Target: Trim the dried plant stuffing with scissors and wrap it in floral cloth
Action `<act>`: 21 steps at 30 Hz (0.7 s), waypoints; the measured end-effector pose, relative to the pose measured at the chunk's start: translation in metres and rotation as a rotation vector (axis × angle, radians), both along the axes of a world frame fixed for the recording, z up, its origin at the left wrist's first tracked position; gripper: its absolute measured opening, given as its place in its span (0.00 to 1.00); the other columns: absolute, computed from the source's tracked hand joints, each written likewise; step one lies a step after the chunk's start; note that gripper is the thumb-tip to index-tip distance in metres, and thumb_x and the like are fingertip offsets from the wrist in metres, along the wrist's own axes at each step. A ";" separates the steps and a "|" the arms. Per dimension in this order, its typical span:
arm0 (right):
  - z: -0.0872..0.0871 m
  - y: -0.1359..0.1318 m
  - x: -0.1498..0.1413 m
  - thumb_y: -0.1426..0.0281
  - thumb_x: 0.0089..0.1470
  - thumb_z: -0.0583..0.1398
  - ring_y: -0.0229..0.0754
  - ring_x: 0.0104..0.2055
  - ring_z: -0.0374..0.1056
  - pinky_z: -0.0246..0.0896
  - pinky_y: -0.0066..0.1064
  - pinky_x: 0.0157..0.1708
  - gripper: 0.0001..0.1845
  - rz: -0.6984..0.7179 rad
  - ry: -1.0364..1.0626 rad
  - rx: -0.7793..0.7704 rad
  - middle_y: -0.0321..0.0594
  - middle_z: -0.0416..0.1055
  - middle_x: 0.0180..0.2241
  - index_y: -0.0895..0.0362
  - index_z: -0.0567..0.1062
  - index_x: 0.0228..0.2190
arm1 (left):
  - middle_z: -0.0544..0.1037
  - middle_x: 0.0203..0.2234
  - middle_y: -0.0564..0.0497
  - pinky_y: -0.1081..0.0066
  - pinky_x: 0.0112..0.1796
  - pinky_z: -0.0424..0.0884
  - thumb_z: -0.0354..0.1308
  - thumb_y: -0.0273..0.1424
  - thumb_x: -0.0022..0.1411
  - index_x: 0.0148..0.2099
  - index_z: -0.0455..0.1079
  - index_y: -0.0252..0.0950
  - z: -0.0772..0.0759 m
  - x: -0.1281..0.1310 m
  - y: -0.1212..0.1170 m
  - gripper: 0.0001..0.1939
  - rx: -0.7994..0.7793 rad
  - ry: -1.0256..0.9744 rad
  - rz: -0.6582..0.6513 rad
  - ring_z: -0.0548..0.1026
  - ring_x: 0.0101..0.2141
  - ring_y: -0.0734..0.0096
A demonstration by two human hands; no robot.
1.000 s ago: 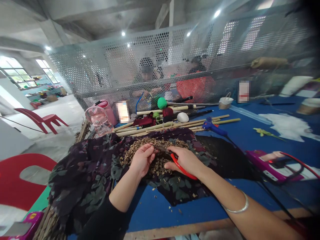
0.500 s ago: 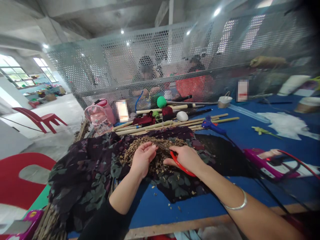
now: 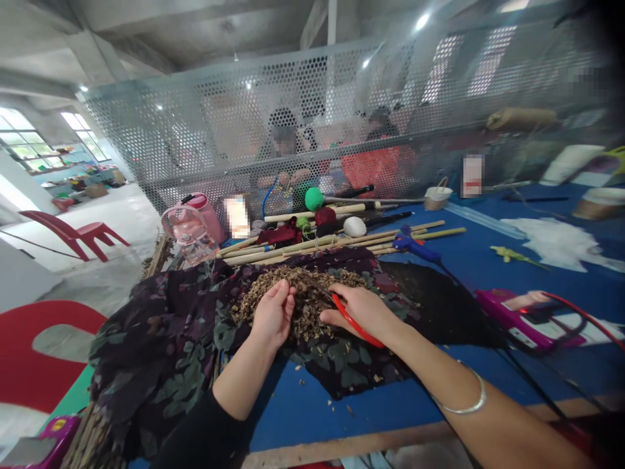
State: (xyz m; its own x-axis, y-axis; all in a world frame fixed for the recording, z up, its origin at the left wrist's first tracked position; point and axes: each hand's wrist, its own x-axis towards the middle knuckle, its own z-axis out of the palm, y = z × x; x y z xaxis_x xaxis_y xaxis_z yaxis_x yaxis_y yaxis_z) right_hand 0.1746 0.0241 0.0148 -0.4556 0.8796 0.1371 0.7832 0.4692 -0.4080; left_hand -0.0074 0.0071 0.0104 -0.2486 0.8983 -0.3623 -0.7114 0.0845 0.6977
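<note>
A heap of small dried brown plant bits (image 3: 312,316) lies on a dark floral cloth (image 3: 166,339) in front of me. My right hand (image 3: 364,312) holds a pair of scissors with red handles (image 3: 352,321); their dark blades point left over the heap. My left hand (image 3: 274,314) is at the heap's left side, thumb and fingertips pinched together near the blade tips. Whatever sits in that pinch is too small to make out. Loose crumbs lie on the cloth and on the blue tabletop (image 3: 297,417) before it.
Behind the heap lie long sticks (image 3: 293,251), yarn balls (image 3: 326,217) and a blue glue gun (image 3: 415,245). A pink bag (image 3: 195,221) stands at back left. To the right are a purple power strip (image 3: 522,319) and cables. A perforated metal screen (image 3: 219,124) closes off the back; people sit behind it.
My left hand has shifted slightly left and down, away from the scissor blades, its fingers still pinched. My right hand keeps the scissors in nearly the same spot.
</note>
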 end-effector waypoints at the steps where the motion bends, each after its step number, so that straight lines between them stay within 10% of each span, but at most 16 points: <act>1: 0.001 -0.001 0.000 0.47 0.47 0.56 0.45 0.30 0.71 0.57 0.28 0.27 0.30 0.007 0.005 0.003 0.40 0.73 0.25 0.56 0.70 0.43 | 0.72 0.21 0.54 0.90 0.21 0.69 0.54 0.19 0.58 0.30 0.68 0.30 0.001 0.000 0.000 0.05 0.002 -0.026 0.005 0.72 0.21 0.87; 9: -0.002 -0.006 -0.008 0.50 0.45 0.58 0.49 0.46 0.68 0.61 0.34 0.43 0.32 0.091 0.099 0.012 0.49 0.71 0.45 0.59 0.67 0.47 | 0.72 0.21 0.53 0.89 0.23 0.71 0.53 0.17 0.57 0.29 0.68 0.29 0.003 0.010 -0.009 0.07 0.038 -0.030 -0.096 0.72 0.21 0.86; 21: 0.004 -0.008 -0.007 0.45 0.49 0.52 0.42 0.25 0.69 0.54 0.26 0.26 0.25 0.032 -0.052 0.029 0.38 0.69 0.19 0.54 0.71 0.27 | 0.73 0.22 0.53 0.88 0.22 0.70 0.56 0.16 0.53 0.30 0.68 0.29 0.008 0.009 -0.009 0.05 0.010 0.090 -0.055 0.74 0.22 0.83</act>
